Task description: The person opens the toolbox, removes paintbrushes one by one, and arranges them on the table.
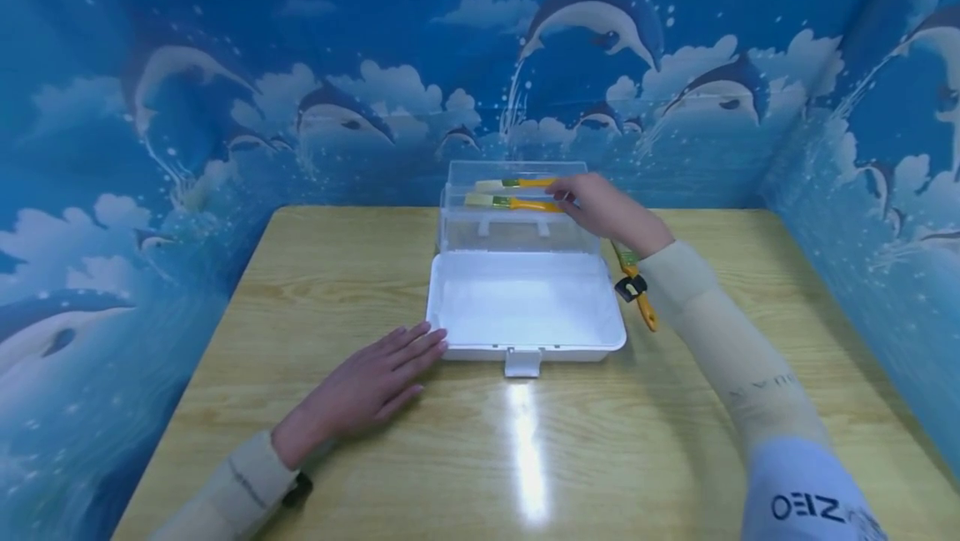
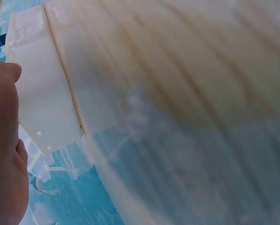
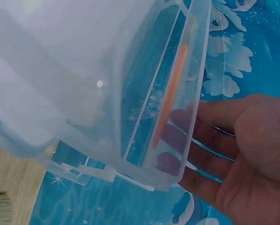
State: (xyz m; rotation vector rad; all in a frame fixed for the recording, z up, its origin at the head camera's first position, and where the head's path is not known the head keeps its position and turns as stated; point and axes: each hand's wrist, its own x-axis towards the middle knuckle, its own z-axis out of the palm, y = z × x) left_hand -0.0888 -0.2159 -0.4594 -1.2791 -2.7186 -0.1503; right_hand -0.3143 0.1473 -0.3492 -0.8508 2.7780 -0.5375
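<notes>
A white plastic box (image 1: 525, 299) lies with its clear lid (image 1: 517, 232) swung up at the back. Two flat paintbrushes with orange handles, an upper brush (image 1: 517, 183) and a lower brush (image 1: 517, 202), lie crosswise in the lid. My right hand (image 1: 600, 203) is at their handle ends; the right wrist view shows its fingers (image 3: 210, 145) spread and partly seen through the clear plastic, beside an orange handle (image 3: 173, 93). My left hand (image 1: 375, 374) has straight fingers, the tips resting at the box's front left corner.
Another orange-handled paintbrush (image 1: 626, 262) lies on the wooden table (image 1: 322, 274) right of the box, partly behind the right wrist's black device (image 1: 632, 288). A white latch (image 1: 522, 363) hangs off the box front. Blue dolphin-printed cloth (image 1: 375, 49) surrounds the table.
</notes>
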